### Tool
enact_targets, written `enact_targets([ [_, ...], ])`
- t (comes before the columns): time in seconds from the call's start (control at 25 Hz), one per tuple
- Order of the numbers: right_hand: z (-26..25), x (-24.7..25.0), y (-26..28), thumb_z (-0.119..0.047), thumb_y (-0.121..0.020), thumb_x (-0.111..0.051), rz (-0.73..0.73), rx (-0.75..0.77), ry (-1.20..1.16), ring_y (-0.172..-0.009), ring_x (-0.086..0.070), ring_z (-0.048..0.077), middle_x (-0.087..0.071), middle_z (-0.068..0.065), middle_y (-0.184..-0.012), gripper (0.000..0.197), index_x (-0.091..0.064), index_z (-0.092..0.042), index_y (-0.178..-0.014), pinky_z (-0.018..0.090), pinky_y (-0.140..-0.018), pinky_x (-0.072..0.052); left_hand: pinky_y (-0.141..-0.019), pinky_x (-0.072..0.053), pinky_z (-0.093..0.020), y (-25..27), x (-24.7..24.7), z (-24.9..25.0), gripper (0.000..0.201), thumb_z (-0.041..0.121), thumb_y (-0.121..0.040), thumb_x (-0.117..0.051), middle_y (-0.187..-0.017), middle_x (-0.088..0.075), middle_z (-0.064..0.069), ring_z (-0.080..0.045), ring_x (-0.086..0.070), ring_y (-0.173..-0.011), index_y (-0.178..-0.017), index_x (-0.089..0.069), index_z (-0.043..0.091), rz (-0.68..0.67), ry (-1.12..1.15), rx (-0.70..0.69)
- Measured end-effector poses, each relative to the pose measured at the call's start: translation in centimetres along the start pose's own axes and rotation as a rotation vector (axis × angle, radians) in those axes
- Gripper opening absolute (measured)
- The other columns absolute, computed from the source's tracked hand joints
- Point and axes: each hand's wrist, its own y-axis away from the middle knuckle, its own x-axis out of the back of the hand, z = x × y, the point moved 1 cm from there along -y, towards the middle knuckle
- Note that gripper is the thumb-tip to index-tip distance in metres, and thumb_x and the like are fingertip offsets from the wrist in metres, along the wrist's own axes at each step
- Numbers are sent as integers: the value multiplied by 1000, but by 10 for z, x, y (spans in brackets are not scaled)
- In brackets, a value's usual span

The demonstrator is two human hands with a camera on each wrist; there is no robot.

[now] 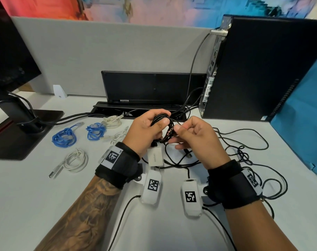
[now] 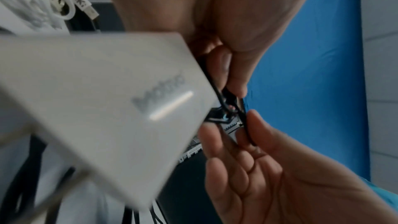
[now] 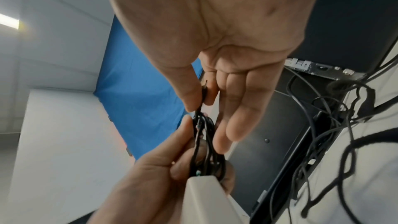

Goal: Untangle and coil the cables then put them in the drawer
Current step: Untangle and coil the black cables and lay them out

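The white desk [image 1: 172,223] in front of me is the widest thing here, with the black computer tower [image 1: 259,69] standing at its far right and a monitor base [image 1: 27,134] at its far left. Across the right half sprawls the loose black cable tangle [image 1: 248,156], not yet sorted; on the left lie the finished bundles, two blue network cable coils [image 1: 64,137] [image 1: 96,130] and a white USB cable coil [image 1: 76,161] nearer to me, with two more pale bundles beyond them. No drawer shows in any view. Held up over the desk's middle is the black cable coil [image 1: 162,127] I am working on, with its white adapter box [image 1: 155,156] hanging under my left wrist. To finish this coil well, I think I should keep the loops stacked flat and even, pass the free end through or around them snugly, and not let the hanging box drag the loops apart. My left hand [image 1: 146,131] is curled round the coil, thumb pressed on top of the loops. My right hand [image 1: 192,138] pinches the cable's small plug end [image 3: 205,89] between thumb and forefinger just beside the coil, its other fingers [image 3: 234,108] relaxed and nearly straight.
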Motion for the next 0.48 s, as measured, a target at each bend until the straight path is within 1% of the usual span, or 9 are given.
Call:
enact_targets([
  [0.04,-2,-1,1,-18,-99,-64,-13,-3,-22,-85,-78,24,-76,19,-89,17,-54,-7,-90,41,-74,-61,-50,-37,-15,-1,2,-1,15,12,-99,-57,-70,-53,6,-2,-42,-49,-109,-67,9,32,-19,-6],
  [0.12,-4,-3,2,-14,-99,-62,-55,6,-29,-91,-77,23,-76,20,-94,16,-53,-7,-88,40,-75,-62,-48,-32,-17,-3,2,-6,17,22,-100,-56,-58,-44,8,-6,-35,-47,-96,-69,12,107,3,26],
  [0.16,-3,-3,3,-12,-98,-62,-70,9,-20,-93,-77,23,-76,19,-94,15,-53,-7,-87,40,-75,-62,-48,-30,-18,-3,2,-8,20,25,-100,-55,-56,-38,8,-7,-31,-48,-90,-68,13,127,36,50],
  [0.2,-3,-3,3,-10,-98,-62,-78,7,-18,-94,-77,23,-76,18,-94,15,-53,-7,-86,40,-75,-62,-48,-29,-18,-4,1,-10,21,26,-100,-56,-56,-35,8,-7,-29,-48,-90,-67,13,129,77,78],
  [0.24,-2,-3,3,-9,-98,-62,-74,0,-34,-94,-77,23,-76,17,-95,15,-53,-7,-86,39,-74,-62,-51,-29,-18,-5,3,-11,21,27,-100,-56,-57,-33,9,-6,-29,-49,-97,-67,9,108,123,104],
  [0.28,-1,-4,2,-8,-99,-61,-62,-12,-72,-93,-77,24,-76,18,-97,16,-52,-7,-86,38,-72,-62,-54,-29,-18,-7,6,-10,24,26,-99,-57,-57,-34,10,-6,-29,-49,-107,-65,5,71,161,124],
  [0.36,0,-5,0,-8,-100,-60,-51,-49,-179,-93,-77,26,-75,19,-101,18,-51,-10,-84,34,-68,-62,-63,-29,-22,-8,13,-6,31,19,-99,-55,-57,-37,12,-4,-31,-49,-123,-58,-1,-16,225,141],
  [0.4,0,-6,-1,-9,-100,-59,-57,-61,-224,-92,-77,27,-75,18,-101,18,-51,-11,-84,33,-67,-62,-66,-29,-25,-8,16,-4,32,17,-99,-53,-56,-38,12,-3,-31,-49,-124,-56,-3,-53,257,142],
  [0.48,-1,-7,-1,-10,-99,-58,-93,-49,-273,-92,-76,25,-76,13,-99,18,-51,-12,-83,31,-67,-62,-70,-32,-29,-7,16,3,33,18,-97,-52,-56,-34,11,-2,-31,-48,-122,-54,-4,-93,305,140],
])
